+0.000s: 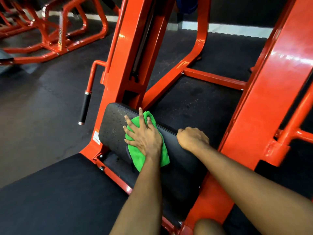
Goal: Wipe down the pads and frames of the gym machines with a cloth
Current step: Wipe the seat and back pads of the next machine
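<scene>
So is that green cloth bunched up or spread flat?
Spread flat: the left hand presses the green cloth against the black pad with straight fingers.

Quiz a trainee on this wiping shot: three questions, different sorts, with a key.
1. True or false: the left hand presses the cloth with spread, straight fingers.
2. The cloth is: A) flat on the black pad; B) bunched in the right hand; C) draped over the left forearm.
3. Fill in: the right hand rests on the pad with ____ fingers.
Key: 1 true; 2 A; 3 curled.
</scene>
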The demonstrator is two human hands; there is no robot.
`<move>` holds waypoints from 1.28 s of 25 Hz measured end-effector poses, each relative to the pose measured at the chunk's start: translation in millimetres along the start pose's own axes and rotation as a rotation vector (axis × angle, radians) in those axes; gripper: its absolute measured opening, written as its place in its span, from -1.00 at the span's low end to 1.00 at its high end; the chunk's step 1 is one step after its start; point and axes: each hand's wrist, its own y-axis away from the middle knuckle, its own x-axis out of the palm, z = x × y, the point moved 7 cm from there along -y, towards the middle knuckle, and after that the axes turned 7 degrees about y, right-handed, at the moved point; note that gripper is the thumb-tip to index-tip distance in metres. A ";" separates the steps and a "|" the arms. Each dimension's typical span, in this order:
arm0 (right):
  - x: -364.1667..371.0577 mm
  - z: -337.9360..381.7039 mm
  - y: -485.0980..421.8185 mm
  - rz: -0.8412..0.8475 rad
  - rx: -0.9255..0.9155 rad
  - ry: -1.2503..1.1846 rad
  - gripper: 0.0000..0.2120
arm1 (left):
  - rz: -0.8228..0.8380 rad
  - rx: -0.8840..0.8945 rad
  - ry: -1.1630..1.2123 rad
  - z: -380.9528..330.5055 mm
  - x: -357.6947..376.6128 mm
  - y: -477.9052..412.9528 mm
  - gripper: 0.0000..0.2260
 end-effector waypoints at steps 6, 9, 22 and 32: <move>5.0 16.1 -11.2 -0.112 0.007 0.004 -0.50 | -0.074 0.019 -0.053 -0.3 -7.4 -46.7 -0.60; 2.8 22.3 -15.1 -0.096 0.004 0.019 -0.53 | -0.096 0.047 -0.101 -0.6 -7.5 -57.0 -0.63; 9.9 62.3 -30.7 -0.276 0.001 0.098 -0.52 | -0.224 0.030 -0.176 7.8 -28.3 -161.4 -0.77; 10.5 65.1 -28.8 -0.425 0.022 0.138 -0.53 | -0.085 -0.022 -0.043 35.6 -37.3 -242.3 -0.61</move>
